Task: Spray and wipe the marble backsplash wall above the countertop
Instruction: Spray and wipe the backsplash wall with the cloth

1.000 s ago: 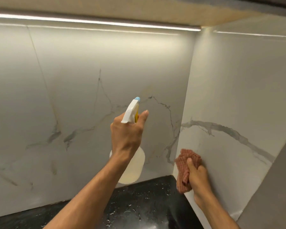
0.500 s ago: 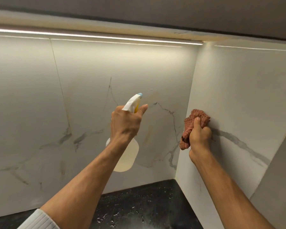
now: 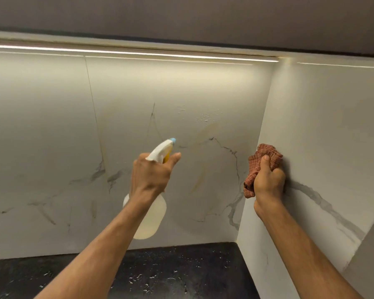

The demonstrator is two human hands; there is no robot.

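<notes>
**We spray and wipe the wall**

Our left hand (image 3: 151,175) is wrapped tight around a spray bottle (image 3: 149,219). The bottle has a white top with a blue tip, and the tip points up at the back wall (image 3: 181,93). The pale bottle hangs under our wrist. Small wet drops sit on the wall above the tip.

Our right hand (image 3: 269,182) is closed on a reddish cloth (image 3: 258,164). It presses the cloth flat on the side wall (image 3: 333,126), just beside the corner. A gray line runs across that wall from our hand.

The dark counter (image 3: 181,275) lies below, with white specks on it. A light strip (image 3: 127,53) glows along the top.
</notes>
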